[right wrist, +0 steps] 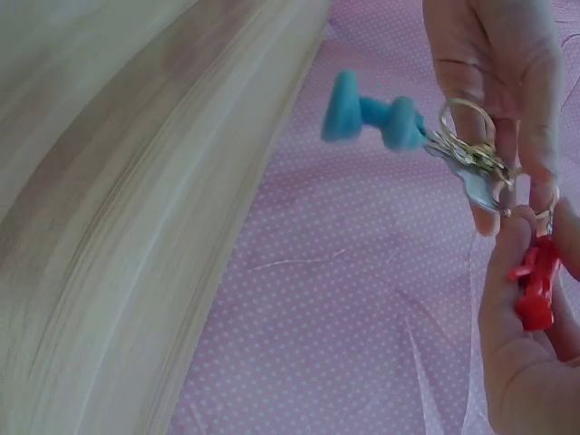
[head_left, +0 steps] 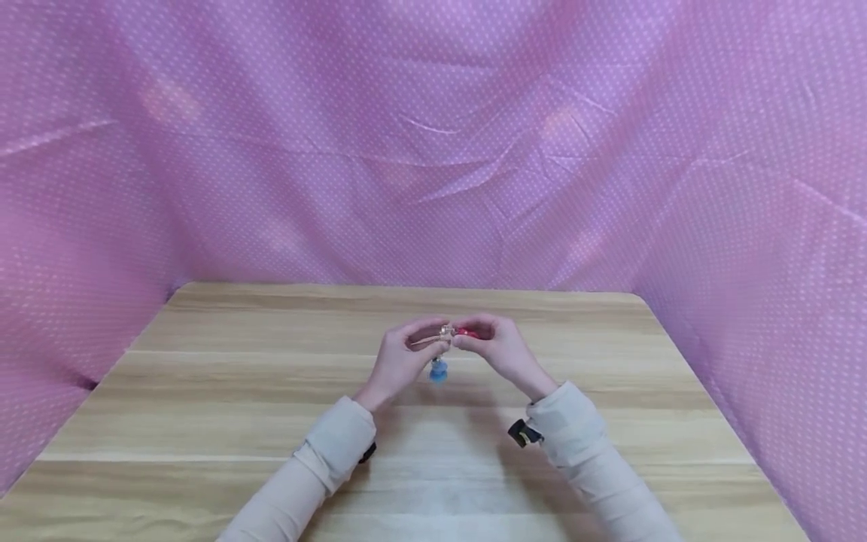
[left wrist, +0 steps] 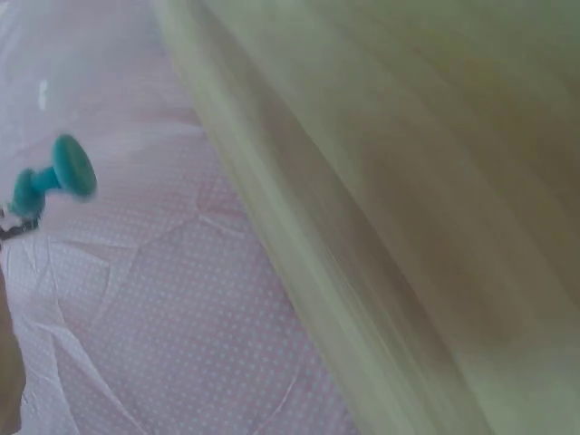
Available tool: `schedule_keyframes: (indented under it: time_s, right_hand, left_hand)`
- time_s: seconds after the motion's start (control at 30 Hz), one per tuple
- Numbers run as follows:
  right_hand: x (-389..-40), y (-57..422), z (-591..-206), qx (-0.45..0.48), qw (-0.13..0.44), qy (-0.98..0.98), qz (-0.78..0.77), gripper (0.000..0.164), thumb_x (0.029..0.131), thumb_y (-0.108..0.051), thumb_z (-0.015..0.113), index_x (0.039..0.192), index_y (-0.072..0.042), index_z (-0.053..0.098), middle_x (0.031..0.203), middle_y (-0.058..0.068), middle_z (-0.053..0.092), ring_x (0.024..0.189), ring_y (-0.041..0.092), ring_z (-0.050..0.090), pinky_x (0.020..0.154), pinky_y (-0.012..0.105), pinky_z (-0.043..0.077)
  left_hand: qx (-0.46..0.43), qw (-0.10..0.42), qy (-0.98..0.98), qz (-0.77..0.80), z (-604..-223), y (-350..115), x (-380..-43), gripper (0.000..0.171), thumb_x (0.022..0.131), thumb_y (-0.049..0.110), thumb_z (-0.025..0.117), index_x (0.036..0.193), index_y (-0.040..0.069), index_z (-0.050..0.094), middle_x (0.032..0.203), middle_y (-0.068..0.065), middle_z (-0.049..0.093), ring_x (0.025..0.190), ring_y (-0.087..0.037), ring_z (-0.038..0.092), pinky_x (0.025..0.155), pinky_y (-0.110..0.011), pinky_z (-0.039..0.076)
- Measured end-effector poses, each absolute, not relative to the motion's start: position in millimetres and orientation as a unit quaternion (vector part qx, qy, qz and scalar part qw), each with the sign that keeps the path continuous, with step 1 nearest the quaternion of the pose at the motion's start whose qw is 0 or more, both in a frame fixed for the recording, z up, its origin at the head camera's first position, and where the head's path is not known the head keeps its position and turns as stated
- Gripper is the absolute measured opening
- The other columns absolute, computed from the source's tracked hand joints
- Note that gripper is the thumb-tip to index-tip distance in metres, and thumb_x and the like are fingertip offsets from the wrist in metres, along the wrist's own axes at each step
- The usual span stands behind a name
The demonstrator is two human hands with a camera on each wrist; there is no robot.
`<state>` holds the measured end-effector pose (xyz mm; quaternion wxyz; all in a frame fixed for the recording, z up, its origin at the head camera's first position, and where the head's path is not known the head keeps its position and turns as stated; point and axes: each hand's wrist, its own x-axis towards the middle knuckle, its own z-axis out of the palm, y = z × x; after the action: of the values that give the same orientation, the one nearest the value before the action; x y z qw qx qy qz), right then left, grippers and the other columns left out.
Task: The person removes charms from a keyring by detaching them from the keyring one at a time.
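Above the table, my left hand pinches a gold-coloured key ring between thumb and fingers. From it hang a silver key and a turquoise-blue charm, shaped like a spool with two rounded ends. The charm also shows at the left edge of the left wrist view, and below the fingers in the head view. Close beside, fingertips nearly meeting the left hand's, my right hand grips a small red charm with a metal link at its top. Whether that link joins the ring is unclear.
A light wood-grain table lies under both hands. Pink dotted cloth hangs behind it and along both sides. Each wrist wears a dark device near the rolled sleeve cuff.
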<state>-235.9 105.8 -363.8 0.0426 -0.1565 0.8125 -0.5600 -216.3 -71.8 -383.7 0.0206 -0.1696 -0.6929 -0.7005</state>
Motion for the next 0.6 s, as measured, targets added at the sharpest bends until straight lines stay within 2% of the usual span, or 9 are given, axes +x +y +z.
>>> schedule_keyframes:
  time_s: [0.13, 0.27, 0.47, 0.6]
  right_hand:
    - [-233, 107, -366, -0.149, 0.04, 0.799, -0.581, 0.026, 0.083, -0.014, 0.068, 0.105, -0.002, 0.065, 0.103, 0.013, 0.068, 0.089, 0.017, 0.065, 0.08, 0.028, 0.056]
    - [-233, 107, -366, -0.142, 0.039, 0.789, -0.597, 0.027, 0.084, -0.014, 0.067, 0.106, 0.0, 0.065, 0.104, 0.014, 0.067, 0.092, 0.018, 0.065, 0.082, 0.029, 0.055]
    - [-235, 107, -366, -0.137, 0.03, 0.792, -0.595, 0.027, 0.083, -0.013, 0.067, 0.106, 0.001, 0.065, 0.104, 0.016, 0.067, 0.091, 0.018, 0.065, 0.08, 0.029, 0.056]
    - [-235, 107, -367, -0.138, 0.024, 0.796, -0.589, 0.027, 0.083, -0.014, 0.068, 0.106, 0.001, 0.065, 0.103, 0.016, 0.067, 0.089, 0.016, 0.065, 0.079, 0.028, 0.056]
  left_hand:
    - [-0.121, -0.031, -0.679, -0.723, -395, -70, -224, 0.041, 0.079, 0.014, 0.071, 0.118, 0.007, 0.06, 0.118, -0.011, 0.062, 0.105, -0.02, 0.062, 0.09, -0.027, 0.051]
    - [-0.111, -0.055, -0.665, -0.736, -398, -67, -227, 0.039, 0.079, 0.008, 0.07, 0.116, 0.006, 0.06, 0.119, -0.012, 0.061, 0.103, -0.021, 0.063, 0.09, -0.03, 0.052]
    - [-0.112, -0.064, -0.665, -0.736, -398, -64, -228, 0.04, 0.077, 0.002, 0.07, 0.116, 0.004, 0.06, 0.119, -0.016, 0.061, 0.105, -0.022, 0.062, 0.09, -0.029, 0.052]
    - [-0.119, -0.054, -0.678, -0.723, -400, -63, -229, 0.041, 0.078, 0.005, 0.07, 0.117, 0.005, 0.06, 0.117, -0.014, 0.063, 0.105, -0.022, 0.062, 0.09, -0.029, 0.052]
